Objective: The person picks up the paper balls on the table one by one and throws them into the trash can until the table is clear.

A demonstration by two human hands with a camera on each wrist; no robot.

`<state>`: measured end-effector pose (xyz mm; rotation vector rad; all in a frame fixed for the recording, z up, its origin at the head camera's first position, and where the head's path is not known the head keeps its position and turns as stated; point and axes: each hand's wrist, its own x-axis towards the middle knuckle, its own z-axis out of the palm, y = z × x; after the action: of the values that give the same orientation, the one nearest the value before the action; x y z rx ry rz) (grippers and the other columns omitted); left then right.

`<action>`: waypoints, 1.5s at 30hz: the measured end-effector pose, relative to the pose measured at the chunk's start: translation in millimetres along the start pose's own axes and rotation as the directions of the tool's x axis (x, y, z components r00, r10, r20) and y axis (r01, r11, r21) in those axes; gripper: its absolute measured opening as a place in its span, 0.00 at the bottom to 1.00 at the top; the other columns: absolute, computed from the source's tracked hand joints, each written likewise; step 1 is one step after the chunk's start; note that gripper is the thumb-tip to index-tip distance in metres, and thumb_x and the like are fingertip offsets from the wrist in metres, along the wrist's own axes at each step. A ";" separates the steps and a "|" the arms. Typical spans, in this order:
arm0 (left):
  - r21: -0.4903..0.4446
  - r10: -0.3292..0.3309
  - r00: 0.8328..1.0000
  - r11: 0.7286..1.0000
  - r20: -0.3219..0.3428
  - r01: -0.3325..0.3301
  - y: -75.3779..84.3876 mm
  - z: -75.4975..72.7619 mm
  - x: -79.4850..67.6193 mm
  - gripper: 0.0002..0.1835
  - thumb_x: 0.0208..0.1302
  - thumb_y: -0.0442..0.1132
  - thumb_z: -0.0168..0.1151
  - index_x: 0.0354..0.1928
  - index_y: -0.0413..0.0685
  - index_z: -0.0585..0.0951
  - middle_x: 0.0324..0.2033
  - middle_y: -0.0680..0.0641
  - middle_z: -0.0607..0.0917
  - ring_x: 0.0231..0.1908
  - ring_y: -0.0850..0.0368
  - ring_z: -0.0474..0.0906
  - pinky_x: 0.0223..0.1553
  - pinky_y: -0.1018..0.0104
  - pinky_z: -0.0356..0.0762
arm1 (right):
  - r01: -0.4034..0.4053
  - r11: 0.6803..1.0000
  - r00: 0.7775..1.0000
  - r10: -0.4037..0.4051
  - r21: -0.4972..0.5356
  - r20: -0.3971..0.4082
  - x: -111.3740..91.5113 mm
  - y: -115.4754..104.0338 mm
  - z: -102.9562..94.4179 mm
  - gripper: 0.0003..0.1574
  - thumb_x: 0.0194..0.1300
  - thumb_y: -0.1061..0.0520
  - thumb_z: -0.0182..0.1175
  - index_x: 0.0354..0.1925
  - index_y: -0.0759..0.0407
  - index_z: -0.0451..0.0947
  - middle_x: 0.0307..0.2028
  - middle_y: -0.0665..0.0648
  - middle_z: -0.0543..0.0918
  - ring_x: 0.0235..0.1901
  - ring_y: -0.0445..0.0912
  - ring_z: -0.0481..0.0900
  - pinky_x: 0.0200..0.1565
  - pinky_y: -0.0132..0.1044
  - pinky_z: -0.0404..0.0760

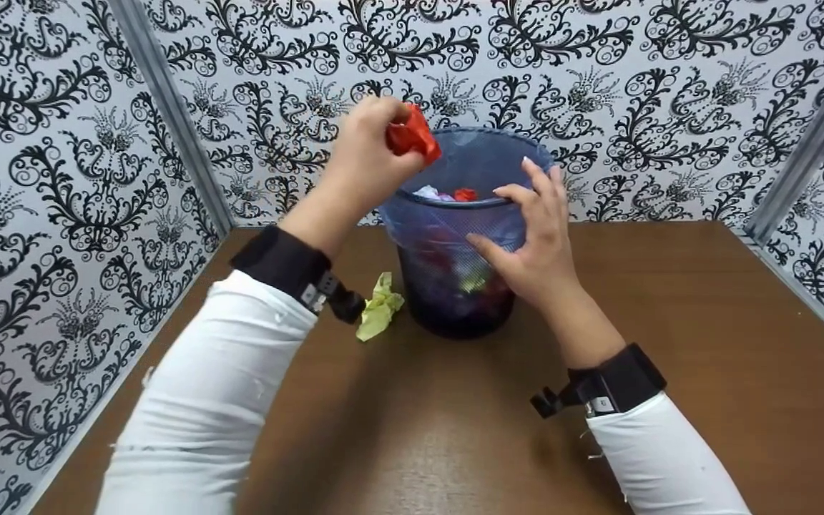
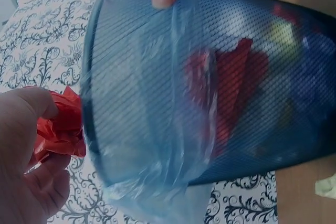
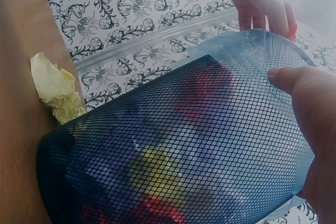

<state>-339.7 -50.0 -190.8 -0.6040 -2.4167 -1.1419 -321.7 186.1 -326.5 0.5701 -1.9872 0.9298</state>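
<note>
My left hand (image 1: pixel 373 146) grips a crumpled piece of red paper (image 1: pixel 415 136) at the left side of the bin's mouth, slightly above the rim. The mesh waste bin (image 1: pixel 455 286) stands upright, lined with a thin bluish plastic bag (image 1: pixel 448 222) folded down over its rim. My right hand (image 1: pixel 541 236) holds the bin's right side near the top, thumb on the outside over the liner and fingers at the rim. Through the mesh, several crumpled papers show in red, white, yellow-green and purple-blue; a red one (image 1: pixel 465 194) lies near the top.
A crumpled yellow-green paper (image 1: pixel 381 307) lies on the brown table (image 1: pixel 705 343), just left of the bin's base. Patterned black-and-white walls (image 1: pixel 412 57) stand behind and on both sides, with grey strips at the corners.
</note>
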 end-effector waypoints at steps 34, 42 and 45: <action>0.167 0.028 1.000 0.986 -0.015 -0.025 -25.8 11.5 -7.0 0.22 0.62 0.48 0.71 0.57 0.56 0.79 0.53 0.52 0.77 0.52 0.57 0.76 0.51 0.69 0.80 | 0.010 1.000 1.000 -0.010 -0.004 -0.007 0.8 -0.3 -0.2 0.39 0.52 0.39 0.78 0.58 0.50 0.75 0.76 0.59 0.64 0.81 0.66 0.44 0.80 0.62 0.41; 0.157 0.014 0.997 0.988 -0.082 -0.001 -64.5 -3.9 -24.0 0.24 0.65 0.51 0.68 0.59 0.51 0.79 0.59 0.49 0.79 0.51 0.55 0.78 0.50 0.62 0.83 | 0.009 1.000 1.000 -0.009 -0.002 0.000 1.0 0.3 -0.5 0.39 0.53 0.39 0.77 0.58 0.50 0.75 0.77 0.60 0.64 0.81 0.65 0.43 0.80 0.62 0.41; 0.159 0.022 0.995 0.987 -0.102 -0.005 -86.4 -5.6 -34.1 0.24 0.67 0.53 0.66 0.59 0.49 0.79 0.58 0.46 0.80 0.50 0.54 0.77 0.52 0.58 0.82 | 0.004 1.000 1.000 -0.004 -0.002 0.005 0.8 0.1 -1.0 0.39 0.53 0.39 0.77 0.58 0.50 0.74 0.77 0.60 0.63 0.81 0.65 0.42 0.80 0.64 0.41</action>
<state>-356.9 -111.1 -258.9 -0.4969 -2.3825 -0.9397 -321.7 186.9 -325.5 0.5754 -1.9901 0.9240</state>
